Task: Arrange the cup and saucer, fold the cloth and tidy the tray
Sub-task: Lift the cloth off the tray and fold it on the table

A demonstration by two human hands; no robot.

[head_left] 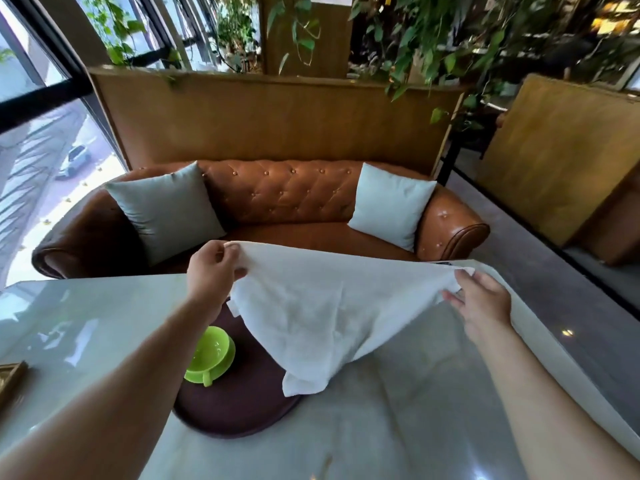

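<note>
Left hand (pixel 213 271) and right hand (pixel 479 299) each pinch a corner of the white cloth (pixel 332 313), held spread above the table's far edge, draping over the brown tray (pixel 239 407) and hiding part of it beside the green cup (pixel 211 355).

one cloth (pixel 322 306), one cup (pixel 210 355), two cushions (pixel 166 211)

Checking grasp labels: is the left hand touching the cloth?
Touching. Head view shows the left hand pinching a corner of the white cloth.

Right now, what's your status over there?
Left hand and right hand each pinch a corner of the white cloth, held up unfolded. Green cup on saucer, on brown tray. Nothing in the way.
</note>
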